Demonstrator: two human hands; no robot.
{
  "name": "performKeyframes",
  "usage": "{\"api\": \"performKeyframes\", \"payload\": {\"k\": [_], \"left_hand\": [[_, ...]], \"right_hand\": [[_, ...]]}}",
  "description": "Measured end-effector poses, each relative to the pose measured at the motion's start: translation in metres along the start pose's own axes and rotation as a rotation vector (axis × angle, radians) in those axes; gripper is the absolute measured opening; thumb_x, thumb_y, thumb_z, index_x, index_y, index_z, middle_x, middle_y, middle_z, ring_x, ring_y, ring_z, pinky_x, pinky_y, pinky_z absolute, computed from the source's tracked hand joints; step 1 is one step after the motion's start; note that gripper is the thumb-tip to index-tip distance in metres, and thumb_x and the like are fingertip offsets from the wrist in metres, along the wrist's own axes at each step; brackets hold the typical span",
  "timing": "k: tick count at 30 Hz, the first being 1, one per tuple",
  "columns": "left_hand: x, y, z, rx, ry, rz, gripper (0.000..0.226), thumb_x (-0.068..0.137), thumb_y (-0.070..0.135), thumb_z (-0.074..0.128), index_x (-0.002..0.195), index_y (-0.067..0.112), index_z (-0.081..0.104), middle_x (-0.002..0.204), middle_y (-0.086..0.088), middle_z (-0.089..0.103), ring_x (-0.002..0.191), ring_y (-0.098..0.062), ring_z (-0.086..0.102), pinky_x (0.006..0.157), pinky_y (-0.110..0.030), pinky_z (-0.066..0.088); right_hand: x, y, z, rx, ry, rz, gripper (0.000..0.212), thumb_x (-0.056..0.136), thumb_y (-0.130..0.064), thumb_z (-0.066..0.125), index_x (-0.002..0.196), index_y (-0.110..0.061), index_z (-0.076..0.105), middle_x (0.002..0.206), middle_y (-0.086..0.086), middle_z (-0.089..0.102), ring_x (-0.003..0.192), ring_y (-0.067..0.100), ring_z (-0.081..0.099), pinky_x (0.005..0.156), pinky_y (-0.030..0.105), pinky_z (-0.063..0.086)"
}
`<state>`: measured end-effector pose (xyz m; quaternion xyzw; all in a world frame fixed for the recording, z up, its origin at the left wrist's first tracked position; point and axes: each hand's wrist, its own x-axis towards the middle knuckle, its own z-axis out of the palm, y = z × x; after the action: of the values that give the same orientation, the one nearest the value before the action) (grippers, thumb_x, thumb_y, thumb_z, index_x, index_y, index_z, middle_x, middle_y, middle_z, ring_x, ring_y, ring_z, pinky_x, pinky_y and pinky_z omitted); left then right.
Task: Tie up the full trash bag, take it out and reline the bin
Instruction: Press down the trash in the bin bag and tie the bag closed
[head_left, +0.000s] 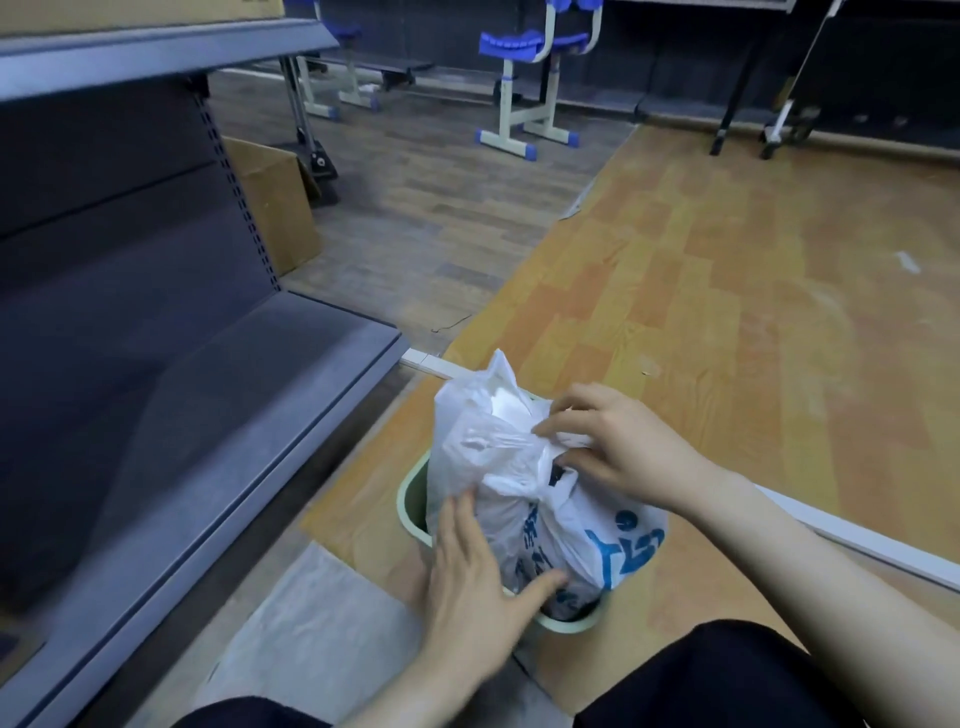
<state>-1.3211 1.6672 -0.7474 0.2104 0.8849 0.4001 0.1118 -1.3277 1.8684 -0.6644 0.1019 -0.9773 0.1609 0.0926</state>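
Our left hand (475, 582) rests flat, fingers straight, against the white trash bag (524, 483) in the green bin (410, 499). Our right hand (618, 441) pinches the bag's gathered top.

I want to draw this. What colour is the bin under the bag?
Pale green bin, seen in the head view, with a white trash bag printed in blue.

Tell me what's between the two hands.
Head view: only the white trash bag, bunched between the left hand and right hand, sitting in the green bin.
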Motion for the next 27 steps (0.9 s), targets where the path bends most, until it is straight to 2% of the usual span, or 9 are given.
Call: {"api": "performKeyframes", "payload": {"k": [4, 7, 11, 14, 17, 19, 22, 24, 27], "left_hand": [[0.019, 0.006, -0.002, 0.149, -0.122, 0.038, 0.133, 0.046, 0.086, 0.032, 0.144, 0.016, -0.026, 0.158, -0.001, -0.009, 0.146, -0.018, -0.001, 0.119, -0.037, 0.016], [0.037, -0.015, -0.01, 0.258, -0.177, 0.099, 0.129, 0.06, 0.077, 0.052, 0.145, 0.015, -0.023, 0.159, -0.001, -0.005, 0.146, -0.023, 0.006, 0.119, -0.04, 0.012], [0.066, -0.043, -0.029, 0.318, -0.211, 0.265, 0.121, 0.07, 0.055, 0.071, 0.147, 0.018, -0.014, 0.159, 0.003, 0.002, 0.145, -0.017, 0.013, 0.117, -0.044, -0.004], [0.093, -0.055, -0.055, 0.342, -0.168, 0.299, 0.116, 0.07, 0.049, 0.074, 0.149, 0.026, -0.008, 0.158, -0.005, 0.012, 0.145, -0.024, 0.016, 0.119, -0.047, 0.013], [0.09, -0.051, -0.068, 0.48, -0.092, 0.339, 0.103, 0.079, 0.039, 0.069, 0.15, 0.022, -0.004, 0.158, -0.01, 0.007, 0.145, -0.027, 0.013, 0.115, -0.047, 0.024], [0.066, -0.036, -0.067, 0.3, 0.073, 0.546, 0.077, 0.081, 0.024, 0.056, 0.146, 0.02, 0.016, 0.15, -0.01, 0.025, 0.136, -0.025, 0.032, 0.109, -0.039, 0.034], [0.039, -0.011, -0.055, 0.19, 0.173, 0.707, 0.05, 0.084, 0.039, 0.05, 0.13, 0.022, 0.039, 0.132, -0.005, 0.039, 0.113, -0.016, 0.048, 0.09, -0.025, 0.041], [0.042, 0.006, -0.044, 0.235, 0.131, 0.626, 0.045, 0.085, 0.052, 0.047, 0.12, 0.022, 0.05, 0.131, -0.005, 0.042, 0.105, -0.02, 0.053, 0.08, -0.03, 0.049], [0.053, 0.023, -0.04, 0.274, 0.126, 0.406, 0.023, 0.089, 0.033, 0.054, 0.102, 0.016, 0.06, 0.132, -0.007, 0.039, 0.103, -0.028, 0.052, 0.071, -0.032, 0.047]], "right_hand": [[-0.002, 0.001, 0.006, -0.04, 0.092, -0.026, 0.023, 0.08, -0.02, 0.058, 0.096, -0.012, 0.072, 0.082, 0.004, 0.061, 0.076, 0.028, 0.056, 0.058, 0.038, 0.049], [0.002, -0.007, 0.013, -0.118, 0.142, -0.033, 0.013, 0.077, -0.012, 0.063, 0.088, -0.009, 0.07, 0.074, 0.005, 0.058, 0.07, 0.029, 0.056, 0.044, 0.04, 0.048], [0.009, -0.019, 0.021, -0.195, 0.199, 0.043, 0.006, 0.075, -0.009, 0.07, 0.076, -0.007, 0.064, 0.069, 0.005, 0.056, 0.066, 0.028, 0.057, 0.038, 0.031, 0.038], [0.018, -0.03, 0.027, -0.219, 0.24, 0.119, 0.012, 0.078, -0.015, 0.068, 0.073, -0.005, 0.063, 0.069, 0.007, 0.055, 0.067, 0.03, 0.057, 0.042, 0.026, 0.026], [0.029, -0.036, 0.017, -0.145, 0.144, 0.185, 0.019, 0.084, -0.024, 0.063, 0.092, -0.008, 0.069, 0.086, 0.007, 0.06, 0.082, 0.027, 0.057, 0.054, 0.031, 0.038], [0.031, -0.034, 0.004, -0.001, 0.046, 0.181, 0.022, 0.084, -0.03, 0.064, 0.098, -0.013, 0.071, 0.091, 0.004, 0.06, 0.081, 0.017, 0.054, 0.066, 0.031, 0.042], [0.032, -0.026, -0.014, 0.24, -0.091, 0.181, 0.015, 0.085, -0.023, 0.066, 0.092, -0.013, 0.075, 0.082, 0.002, 0.057, 0.065, -0.002, 0.047, 0.06, 0.012, 0.034], [0.034, -0.023, -0.017, 0.272, -0.144, 0.23, 0.017, 0.084, -0.023, 0.067, 0.094, -0.01, 0.073, 0.078, 0.001, 0.053, 0.057, 0.002, 0.044, 0.055, 0.013, 0.032], [0.039, -0.024, -0.01, 0.031, -0.192, 0.232, 0.027, 0.09, -0.033, 0.058, 0.108, -0.013, 0.057, 0.082, -0.005, 0.053, 0.073, 0.014, 0.052, 0.065, 0.028, 0.043]]}}
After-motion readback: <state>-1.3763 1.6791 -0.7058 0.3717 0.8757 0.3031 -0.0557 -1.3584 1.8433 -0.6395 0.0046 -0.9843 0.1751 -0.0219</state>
